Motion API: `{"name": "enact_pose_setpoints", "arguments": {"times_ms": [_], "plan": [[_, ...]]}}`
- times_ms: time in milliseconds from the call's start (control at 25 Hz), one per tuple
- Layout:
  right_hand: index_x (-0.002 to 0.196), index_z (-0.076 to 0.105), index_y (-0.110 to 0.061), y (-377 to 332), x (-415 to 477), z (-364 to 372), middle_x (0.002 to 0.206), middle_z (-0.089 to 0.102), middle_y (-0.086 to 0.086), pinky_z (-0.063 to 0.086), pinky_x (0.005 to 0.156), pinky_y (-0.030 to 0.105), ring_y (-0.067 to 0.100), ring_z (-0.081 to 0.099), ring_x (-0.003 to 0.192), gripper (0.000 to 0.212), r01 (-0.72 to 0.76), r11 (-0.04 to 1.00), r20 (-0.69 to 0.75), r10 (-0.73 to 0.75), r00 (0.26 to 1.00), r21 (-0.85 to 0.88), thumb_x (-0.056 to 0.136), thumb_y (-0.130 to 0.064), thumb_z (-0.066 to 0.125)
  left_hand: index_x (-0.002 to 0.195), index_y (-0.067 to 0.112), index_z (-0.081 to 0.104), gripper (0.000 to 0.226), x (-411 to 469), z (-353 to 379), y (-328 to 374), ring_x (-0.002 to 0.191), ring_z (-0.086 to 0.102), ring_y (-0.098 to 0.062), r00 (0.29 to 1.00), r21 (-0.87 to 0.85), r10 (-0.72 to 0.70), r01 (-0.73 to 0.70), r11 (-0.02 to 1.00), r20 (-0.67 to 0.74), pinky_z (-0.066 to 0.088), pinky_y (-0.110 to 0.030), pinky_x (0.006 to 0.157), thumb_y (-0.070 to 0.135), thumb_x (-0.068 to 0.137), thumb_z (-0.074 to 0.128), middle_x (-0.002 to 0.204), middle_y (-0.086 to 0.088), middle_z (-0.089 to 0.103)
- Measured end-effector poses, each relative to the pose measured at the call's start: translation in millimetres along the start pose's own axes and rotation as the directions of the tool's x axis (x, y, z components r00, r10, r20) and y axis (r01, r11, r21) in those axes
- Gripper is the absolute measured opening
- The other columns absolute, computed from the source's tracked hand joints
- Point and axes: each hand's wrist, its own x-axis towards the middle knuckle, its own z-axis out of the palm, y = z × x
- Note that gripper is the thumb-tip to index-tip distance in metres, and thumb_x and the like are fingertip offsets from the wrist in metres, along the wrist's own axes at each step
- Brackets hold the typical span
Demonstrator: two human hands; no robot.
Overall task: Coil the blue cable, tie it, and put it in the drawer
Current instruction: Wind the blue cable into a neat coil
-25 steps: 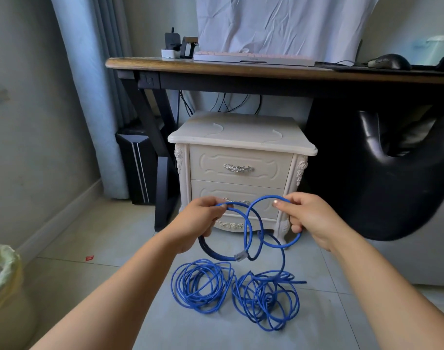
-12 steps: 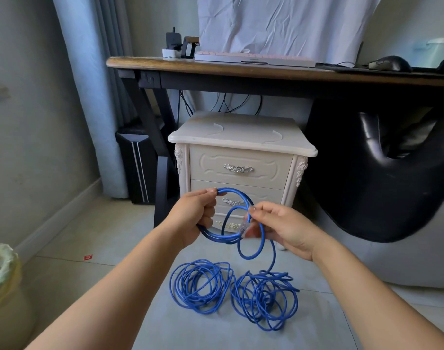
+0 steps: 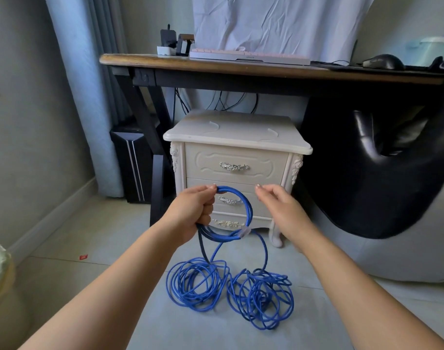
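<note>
**Blue cable** (image 3: 248,210): a few turns are held as a small coil at frame centre, in front of the nightstand (image 3: 236,130). The remainder is laid in two loose heaps (image 3: 228,286) on the floor tiles (image 3: 109,248), lower centre, joined to the coil by hanging strands.
**Clear plug** (image 3: 244,232): seen at the coil's lower edge, unheld.
**Left hand** (image 3: 190,213): fingers are curled round the coil's left side, the turns gathered in the fist.
**Right hand** (image 3: 279,208): just right of the coil and apart from it. Fingers are loosely extended and nothing is held.
**Upper drawer** (image 3: 236,165): closed, as is the one below.
**Stage, as judged:** early coiling. Tying and stowing are not yet done.
**Risks, as judged:**
- The heaps overlap, so a strand drawn up could be snagged or knotted.
- Turns gripped at one side only could be splayed or dropped.
- The loose plug could be caught in a fresh loop.
</note>
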Motion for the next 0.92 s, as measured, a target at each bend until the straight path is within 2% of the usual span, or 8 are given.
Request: {"name": "enact_pose_setpoints", "arguments": {"times_ms": [80,200,280,400,520,640,800,920], "plan": [[0.126,0.054,-0.033,3.4,-0.8,2.6,0.122,0.055,-0.018,0.037,0.09,0.028,0.004,0.05,0.113,0.041,-0.002,0.999,0.188,0.01,0.982,-0.046,0.091,-0.054,0.054,0.092,0.009,0.06,0.019,-2.7,4.7,-1.3,0.047,0.024,-0.005,0.998,0.055,0.025,-0.028,0.998,0.052,0.022,-0.017,0.04,0.015,0.103,0.045,0.059,0.006,0.033],[0.093,0.068,-0.023,10.3,1.1,8.8,0.098,0.072,0.003,0.046,0.086,0.031,0.015,0.063,0.093,0.021,-0.036,0.996,0.329,0.061,0.942,-0.081,0.092,-0.043,0.059,0.088,0.013,0.061,0.022,1.2,3.5,-5.7,0.048,0.025,-0.006,0.998,0.121,0.069,-0.068,0.99,-0.005,0.022,-0.019,0.043,0.017,0.103,0.045,0.061,0.005,0.033],[0.082,0.067,-0.014,7.2,3.9,8.2,0.082,0.068,0.015,0.052,0.08,0.032,0.025,0.063,0.078,0.02,-0.121,0.986,0.324,0.079,0.943,0.112,0.094,-0.029,0.059,0.086,0.016,0.062,0.025,6.6,0.2,-9.7,0.049,0.025,-0.008,0.986,0.18,0.104,-0.08,0.98,-0.128,0.022,-0.022,0.045,0.021,0.104,0.046,0.064,0.003,0.034],[0.1,0.066,-0.011,8.1,5.2,1.9,0.101,0.069,0.017,0.051,0.078,0.032,0.022,0.064,0.08,0.023,-0.251,0.887,0.435,0.064,0.898,0.388,0.086,-0.028,0.066,0.086,0.02,0.064,0.027,10.1,3.2,-16.4,0.049,0.029,-0.013,0.945,0.261,0.178,-0.105,0.96,-0.274,0.025,-0.027,0.05,0.027,0.103,0.045,0.065,0.001,0.037],[0.124,0.056,-0.011,13.2,1.9,2.4,0.115,0.07,0.013,0.048,0.092,0.04,0.022,0.067,0.097,0.044,-0.282,0.875,0.57,0.008,0.822,0.395,0.082,-0.018,0.067,0.093,0.018,0.066,0.028,7.3,10.2,-19.6,0.059,0.036,-0.016,0.884,0.38,0.267,-0.113,0.918,-0.383,0.029,-0.03,0.055,0.03,0.103,0.043,0.063,0.002,0.041],[0.12,0.056,-0.006,13.1,1.4,7.6,0.094,0.072,0.013,0.053,0.091,0.045,0.026,0.069,0.095,0.031,-0.238,0.86,0.485,-0.012,0.875,0.451,0.09,-0.001,0.059,0.087,0.019,0.063,0.029,4.2,14.9,-20.0,0.058,0.035,-0.016,0.894,0.336,0.235,-0.102,0.936,-0.383,0.031,-0.027,0.052,0.029,0.104,0.041,0.063,0.001,0.039],[0.111,0.06,-0.006,8.5,2.4,10.1,0.079,0.059,0.008,0.06,0.075,0.044,0.02,0.066,0.072,0.02,-0.213,0.804,0.348,0.008,0.937,0.555,0.1,-0.005,0.043,0.091,0.008,0.06,0.026,-2.8,14.5,-10.4,0.048,0.029,-0.012,0.987,-0.072,0.0,-0.011,0.997,-0.161,0.038,-0.025,0.047,0.016,0.104,0.039,0.061,0.0,0.034],[0.104,0.061,-0.015,3.2,0.3,13.4,0.076,0.049,0.005,0.057,0.062,0.032,0.014,0.055,0.062,0.022,-0.105,0.938,0.257,0.018,0.966,0.33,0.104,-0.012,0.04,0.092,0.004,0.058,0.023,-5.8,6.7,-0.4,0.048,0.038,-0.016,0.997,0.001,-0.071,0.071,0.997,0.001,0.048,-0.031,0.053,0.016,0.101,0.04,0.061,-0.004,0.043]]}}
